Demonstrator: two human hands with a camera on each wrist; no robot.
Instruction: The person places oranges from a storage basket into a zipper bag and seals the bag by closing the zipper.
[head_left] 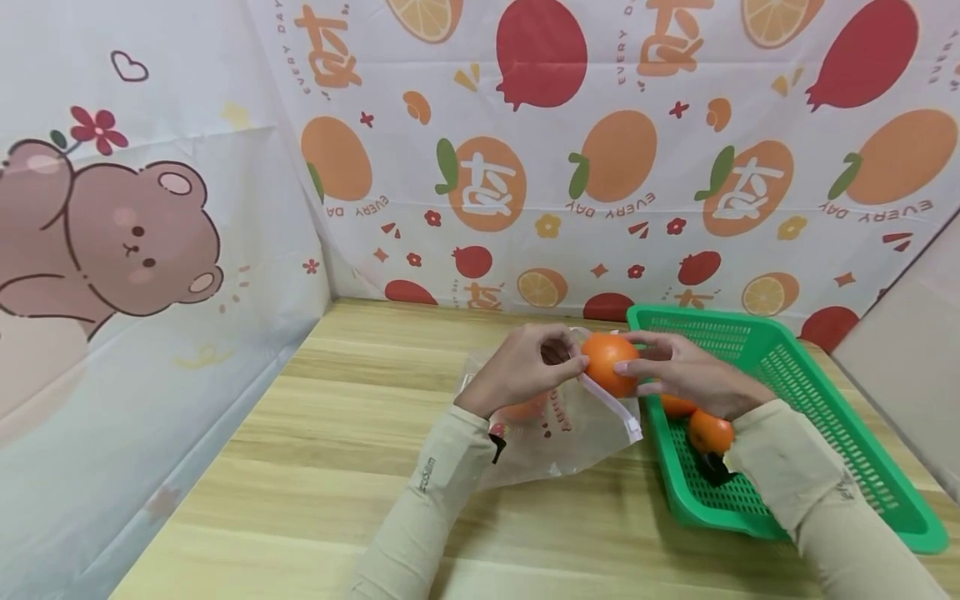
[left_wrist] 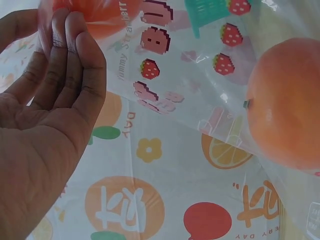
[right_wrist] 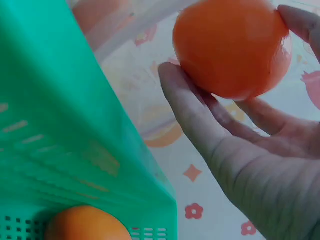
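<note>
My right hand [head_left: 647, 367] grips an orange [head_left: 606, 363] at the mouth of a clear zip bag [head_left: 558, 442] that lies on the wooden table [head_left: 315, 433]. In the right wrist view the orange [right_wrist: 232, 47] sits between thumb and fingers [right_wrist: 200, 110]. My left hand [head_left: 561, 358] pinches the bag's rim beside the fruit; the left wrist view shows its fingers [left_wrist: 70, 55] curled on the printed film [left_wrist: 165, 95]. Another orange [head_left: 525, 408] lies inside the bag, and one orange [left_wrist: 285, 105] shows hazily through the plastic.
A green slotted basket [head_left: 817, 392] stands on the table to the right, holding two more oranges [head_left: 709, 432]; its wall [right_wrist: 60, 125] is close to my right hand. Fruit-print sheets hang behind and a bear-print sheet on the left.
</note>
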